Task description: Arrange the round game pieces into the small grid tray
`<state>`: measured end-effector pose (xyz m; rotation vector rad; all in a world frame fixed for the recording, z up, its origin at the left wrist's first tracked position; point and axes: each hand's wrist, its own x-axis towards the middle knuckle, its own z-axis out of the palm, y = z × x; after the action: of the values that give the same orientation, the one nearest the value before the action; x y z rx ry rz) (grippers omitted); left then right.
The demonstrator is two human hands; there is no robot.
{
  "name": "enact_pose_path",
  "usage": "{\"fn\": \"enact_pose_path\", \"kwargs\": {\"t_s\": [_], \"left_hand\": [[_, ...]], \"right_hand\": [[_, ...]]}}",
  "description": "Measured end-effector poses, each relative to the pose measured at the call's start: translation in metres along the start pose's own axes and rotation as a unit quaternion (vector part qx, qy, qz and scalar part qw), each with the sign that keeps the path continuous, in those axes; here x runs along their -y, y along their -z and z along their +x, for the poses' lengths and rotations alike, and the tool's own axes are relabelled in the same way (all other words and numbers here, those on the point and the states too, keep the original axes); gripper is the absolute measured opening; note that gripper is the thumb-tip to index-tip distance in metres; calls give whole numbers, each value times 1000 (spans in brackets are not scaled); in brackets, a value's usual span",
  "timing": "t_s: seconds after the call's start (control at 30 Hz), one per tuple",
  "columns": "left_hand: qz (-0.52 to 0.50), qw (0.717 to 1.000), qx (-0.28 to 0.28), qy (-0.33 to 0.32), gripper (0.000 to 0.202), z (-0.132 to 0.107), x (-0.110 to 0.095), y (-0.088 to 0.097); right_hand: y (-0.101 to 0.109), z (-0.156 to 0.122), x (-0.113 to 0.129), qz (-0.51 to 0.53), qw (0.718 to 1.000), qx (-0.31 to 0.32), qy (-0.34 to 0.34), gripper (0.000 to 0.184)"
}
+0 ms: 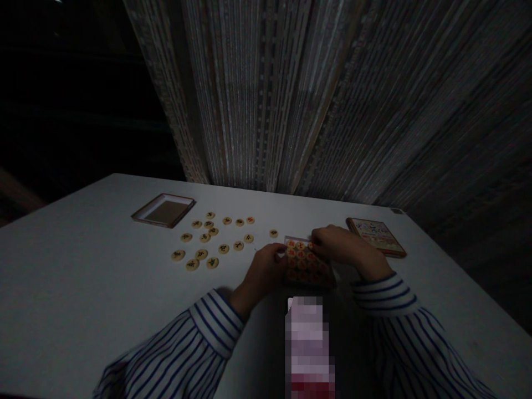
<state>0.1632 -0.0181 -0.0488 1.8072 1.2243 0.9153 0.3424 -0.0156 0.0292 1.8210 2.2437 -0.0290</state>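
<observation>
A small box (pixel 308 284) holds rows of round Chinese chess pieces with red characters (pixel 301 255). My left hand (pixel 266 267) is at the box's left side, thumb and fingers closed on its edge. At the box's upper right corner, my right hand (pixel 334 244) has its fingertips pinched on a red-marked chess piece (pixel 310 245), partly hidden by the fingers. Loose pieces with dark characters (pixel 223 249) lie scattered left of the box, one red-marked piece (pixel 250 220) among them. One dark-marked piece (pixel 273 234) sits just beyond my left hand.
An open, shallow tray-like box part (pixel 141 221) rests at the white table's (pixel 124 299) far left. A flat printed box or lid (pixel 376 237) lies on the right. Near me is a blurred phone-like object (pixel 310 343). A string curtain (pixel 249 100) hangs behind the table.
</observation>
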Motion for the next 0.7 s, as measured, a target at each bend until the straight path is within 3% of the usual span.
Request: {"fn": "enact_pose_path", "kwargs": {"t_s": [0.7], "left_hand": [[29, 1000, -3, -5, 22, 0, -1, 1]], "right_hand": [[-1, 2, 5, -24, 1000, 13, -2, 28]]}}
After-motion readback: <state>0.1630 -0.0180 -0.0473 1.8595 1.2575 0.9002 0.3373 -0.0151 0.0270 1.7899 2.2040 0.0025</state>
